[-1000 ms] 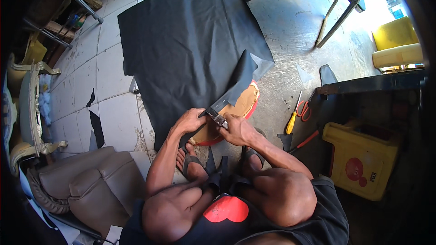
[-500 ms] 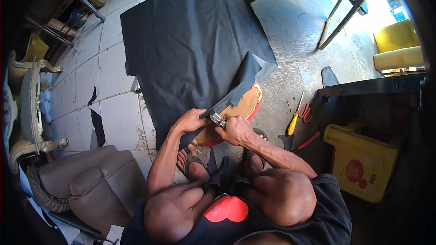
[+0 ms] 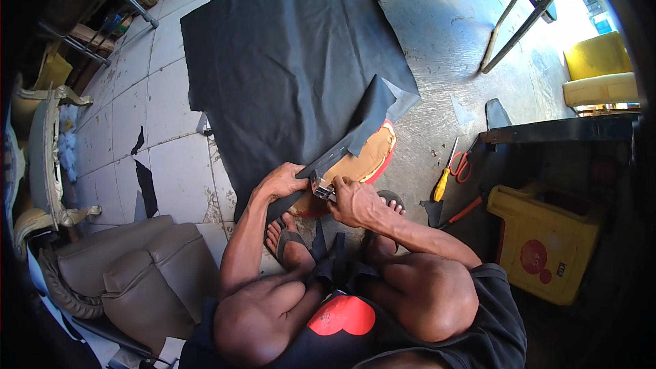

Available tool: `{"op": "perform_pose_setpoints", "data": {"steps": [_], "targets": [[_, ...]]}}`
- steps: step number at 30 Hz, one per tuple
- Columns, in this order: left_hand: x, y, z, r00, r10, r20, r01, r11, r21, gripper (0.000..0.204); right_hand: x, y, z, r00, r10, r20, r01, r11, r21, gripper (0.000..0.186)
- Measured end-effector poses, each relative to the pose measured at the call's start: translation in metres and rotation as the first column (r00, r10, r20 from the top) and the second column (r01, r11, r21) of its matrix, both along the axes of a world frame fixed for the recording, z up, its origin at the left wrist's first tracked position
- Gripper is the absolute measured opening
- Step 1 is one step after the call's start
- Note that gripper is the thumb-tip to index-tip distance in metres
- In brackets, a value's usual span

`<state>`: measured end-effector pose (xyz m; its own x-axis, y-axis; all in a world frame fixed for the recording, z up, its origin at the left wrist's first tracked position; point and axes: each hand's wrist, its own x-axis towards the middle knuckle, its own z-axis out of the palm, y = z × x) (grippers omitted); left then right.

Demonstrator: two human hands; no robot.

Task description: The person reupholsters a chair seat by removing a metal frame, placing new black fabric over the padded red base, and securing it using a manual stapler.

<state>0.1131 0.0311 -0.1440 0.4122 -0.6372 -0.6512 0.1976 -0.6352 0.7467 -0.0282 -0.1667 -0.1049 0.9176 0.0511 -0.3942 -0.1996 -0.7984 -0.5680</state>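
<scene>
A large sheet of black leatherette [image 3: 266, 68] spreads out ahead of me on the floor. Its near right edge folds over a padded board [image 3: 362, 158] with a brown face and a red rim. My left hand [image 3: 281, 183] presses the folded edge against the board, fingers closed on the leatherette. In my right hand [image 3: 355, 202] is a metal staple gun [image 3: 318, 188], its nose at the folded strip just right of the left fingertips. Small staple-like marks run along that strip. The board's near end is partly hidden by my hands.
To the right lie a yellow-handled screwdriver [image 3: 441, 186] and red-handled scissors [image 3: 462, 166], beyond a yellow plastic crate [image 3: 533, 253]. A dark bench [image 3: 560, 131] stands above it. Brown cushions [image 3: 154, 280] sit at left. Black scraps [image 3: 145, 188] lie on the tiles; metal-framed furniture [image 3: 526, 27] stands far right.
The staple gun has shifted slightly down and left along the folded edge and tilted in my right hand. My left hand keeps nearly the same place.
</scene>
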Motion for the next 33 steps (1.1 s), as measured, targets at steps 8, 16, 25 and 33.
{"op": "perform_pose_setpoints", "data": {"steps": [8,16,25,33], "targets": [[0.000,0.004,0.000,0.996,0.030,-0.085,-0.034,0.999,-0.041,0.033,0.011,-0.005,0.003,0.999,0.032,-0.019,-0.031,0.999,0.025,0.048],[-0.009,-0.006,-0.002,0.955,0.165,-0.246,-0.223,0.948,-0.228,0.045,-0.006,-0.031,0.010,0.997,-0.062,-0.050,0.066,0.995,0.074,0.044],[-0.002,-0.003,-0.001,0.964,0.124,-0.236,-0.164,0.974,-0.157,0.041,0.008,-0.027,-0.002,0.995,-0.088,-0.054,0.088,0.996,0.004,0.049],[-0.001,-0.001,-0.001,0.980,0.090,-0.180,-0.120,0.980,-0.159,0.048,-0.005,-0.045,-0.015,0.996,-0.054,0.065,0.045,0.990,0.133,0.046]]}}
